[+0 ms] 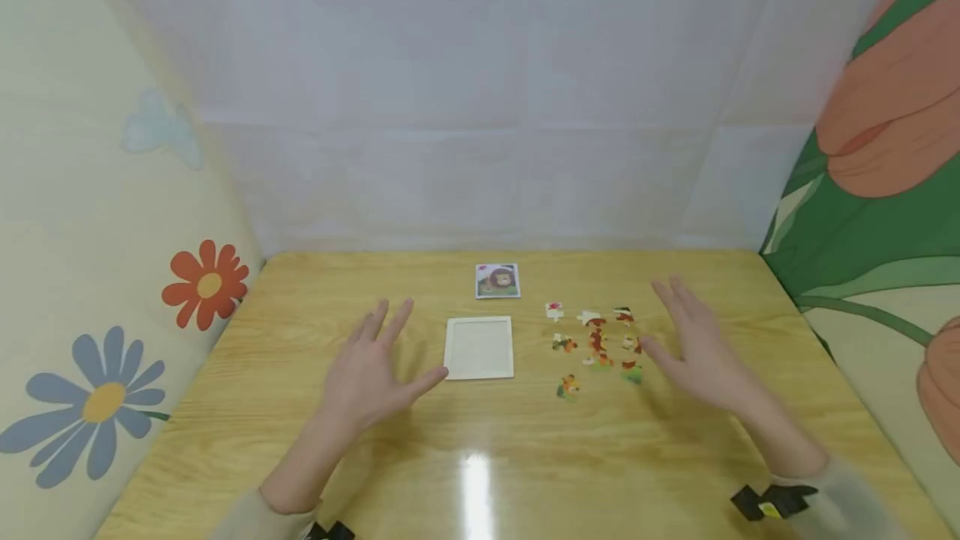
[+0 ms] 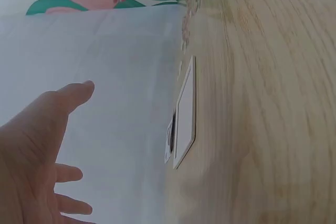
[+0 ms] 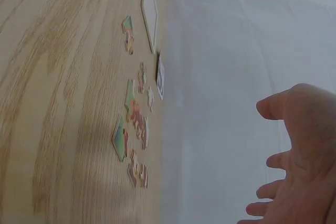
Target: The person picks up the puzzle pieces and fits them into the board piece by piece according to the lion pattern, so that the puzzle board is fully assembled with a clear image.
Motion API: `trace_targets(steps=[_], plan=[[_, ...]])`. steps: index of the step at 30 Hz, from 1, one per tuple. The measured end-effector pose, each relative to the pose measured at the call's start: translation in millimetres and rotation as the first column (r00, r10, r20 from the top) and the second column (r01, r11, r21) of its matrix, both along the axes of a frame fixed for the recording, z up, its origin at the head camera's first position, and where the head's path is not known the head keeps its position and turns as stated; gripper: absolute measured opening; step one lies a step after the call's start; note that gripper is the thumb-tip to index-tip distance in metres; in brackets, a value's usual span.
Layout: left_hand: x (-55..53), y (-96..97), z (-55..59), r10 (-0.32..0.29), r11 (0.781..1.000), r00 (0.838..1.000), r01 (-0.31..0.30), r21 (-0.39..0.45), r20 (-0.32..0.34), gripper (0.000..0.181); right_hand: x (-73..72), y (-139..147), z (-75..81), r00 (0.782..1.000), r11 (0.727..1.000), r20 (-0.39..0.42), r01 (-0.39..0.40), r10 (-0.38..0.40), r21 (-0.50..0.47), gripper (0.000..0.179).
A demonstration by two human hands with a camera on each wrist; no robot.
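Note:
My left hand (image 1: pixel 365 379) hovers over the table to the left of a white square puzzle frame (image 1: pixel 480 347), fingers spread and holding nothing. To the right of the loose jigsaw pieces (image 1: pixel 597 340), my right hand (image 1: pixel 701 354) is raised, its fingers extended and nothing in them. Several pieces lie scattered flat, with brown, orange and green print. Behind the frame sits a small picture card (image 1: pixel 497 281) printed with a lion. In the right wrist view, the puzzle pieces (image 3: pixel 139 121) lie apart from the hand (image 3: pixel 304 150). The left wrist view shows the left thumb (image 2: pixel 76 95) away from the tray.
The wooden table (image 1: pixel 247 407) reaches back to a white cloth wall (image 1: pixel 480 148). Flower-patterned cloth (image 1: pixel 105 398) stands on the left, and tulip-patterned cloth (image 1: pixel 885 132) on the right. Dark straps with devices (image 1: pixel 772 502) are on the wrists.

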State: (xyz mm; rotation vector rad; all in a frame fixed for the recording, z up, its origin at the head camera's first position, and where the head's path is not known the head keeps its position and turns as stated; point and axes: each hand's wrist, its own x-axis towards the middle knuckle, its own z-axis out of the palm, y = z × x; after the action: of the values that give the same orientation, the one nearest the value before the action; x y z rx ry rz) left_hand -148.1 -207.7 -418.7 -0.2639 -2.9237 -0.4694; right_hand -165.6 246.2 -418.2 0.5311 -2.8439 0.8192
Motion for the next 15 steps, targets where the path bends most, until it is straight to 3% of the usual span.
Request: trace_targets(steps=[6,11,15], plan=[[-7.1,7.0,-12.7,-0.065,0.992,0.998,0.063,0.112,0.016,0.111,-13.7,-23.1,-1.0,0.999,0.999,-0.010,-0.047,0.047,-0.027,0.080],[-13.4,13.6,-25.9,-0.115,0.979,0.993,0.110,0.169,0.022,0.111,-32.3,-47.5,0.5,0.994,0.994,-0.053,-0.102,0.100,-0.043,0.063],[-18.1,20.2,-34.4,-0.133,0.973,0.989,0.120,0.196,0.059,0.112,-47.6,-64.1,-1.7,0.992,0.991,-0.022,-0.124,0.123,-0.057,0.051]])
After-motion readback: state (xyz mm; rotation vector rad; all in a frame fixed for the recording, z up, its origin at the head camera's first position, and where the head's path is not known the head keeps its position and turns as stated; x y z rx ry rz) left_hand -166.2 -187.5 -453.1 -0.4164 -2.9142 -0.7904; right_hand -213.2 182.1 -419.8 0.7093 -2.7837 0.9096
